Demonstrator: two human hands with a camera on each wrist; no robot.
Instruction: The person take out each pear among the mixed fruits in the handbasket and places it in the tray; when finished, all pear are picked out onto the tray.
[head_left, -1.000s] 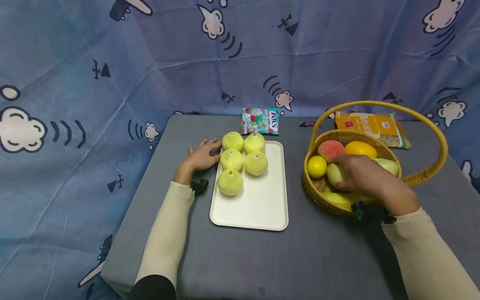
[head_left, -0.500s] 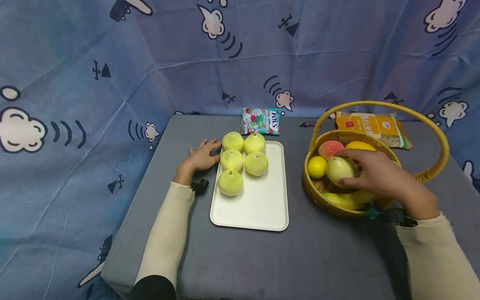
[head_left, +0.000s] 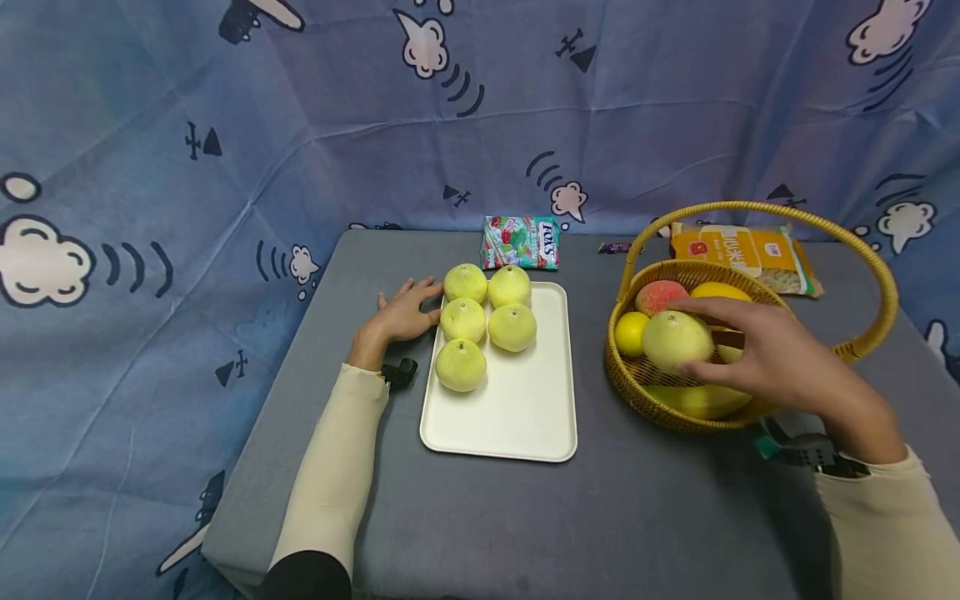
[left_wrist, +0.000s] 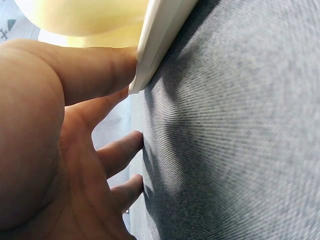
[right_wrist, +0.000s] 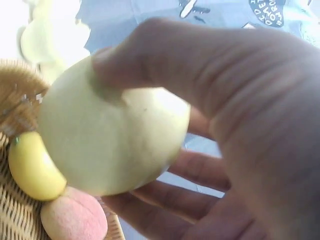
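Note:
My right hand (head_left: pixel 780 350) grips a pale green round fruit (head_left: pixel 677 342), held over the basket (head_left: pixel 626 392). In the right wrist view the thumb presses on the fruit (right_wrist: pixel 115 145) from above and the other fingers curl beneath it. My left hand (head_left: pixel 405 312) lies at the upper left side of the white tray (head_left: pixel 517 417). In the left wrist view the thumb touches the tray's rim (left_wrist: pixel 155 45), and the other fingers reach down to the grey cloth. Several similar green fruits (head_left: pixel 461 364) sit in the tray's upper left part.
Inside the wicker basket are a peach (head_left: pixel 660 296), a lemon (head_left: pixel 632 333), a yellow mango-like fruit (head_left: pixel 718 291) and bananas (head_left: pixel 697 402). Its tall handle (head_left: pixel 888 292) arches over the right side. Behind lie a teal snack bag (head_left: pixel 520 242), a small purple packet (head_left: pixel 615 248) and an orange bag (head_left: pixel 742 250).
My right hand has lifted the pale green fruit from among the others in the basket, and the wrist has shifted right. My left hand and the tray have stayed put.

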